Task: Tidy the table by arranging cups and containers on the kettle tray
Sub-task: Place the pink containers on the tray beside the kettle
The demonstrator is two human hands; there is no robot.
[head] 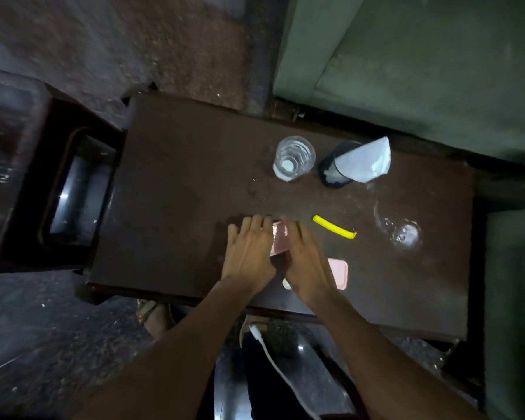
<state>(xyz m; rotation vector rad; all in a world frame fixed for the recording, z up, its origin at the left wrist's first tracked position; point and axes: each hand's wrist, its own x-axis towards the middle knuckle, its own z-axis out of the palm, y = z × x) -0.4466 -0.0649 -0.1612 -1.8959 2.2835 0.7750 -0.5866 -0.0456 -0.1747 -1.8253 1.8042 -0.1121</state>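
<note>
On the dark wooden table point(170, 183) a clear glass point(294, 157) stands upright at the back. Right of it is a dark cup point(335, 169) with white paper point(365, 160) stuffed in its mouth. Another clear glass point(402, 230) stands nearer the right edge. My left hand point(249, 253) and my right hand point(305, 262) both lie flat over a pink phone point(279, 239) near the front edge, fingers extended, touching it from either side. No kettle tray is in view.
A yellow stick point(334, 227) lies right of my hands. A second pink phone or case point(340, 272) and a small white round thing point(286, 284) sit by my right wrist. A dark side stand point(61, 192) stands left, green sofas point(422, 71) behind and right, a white cable point(276, 365) below.
</note>
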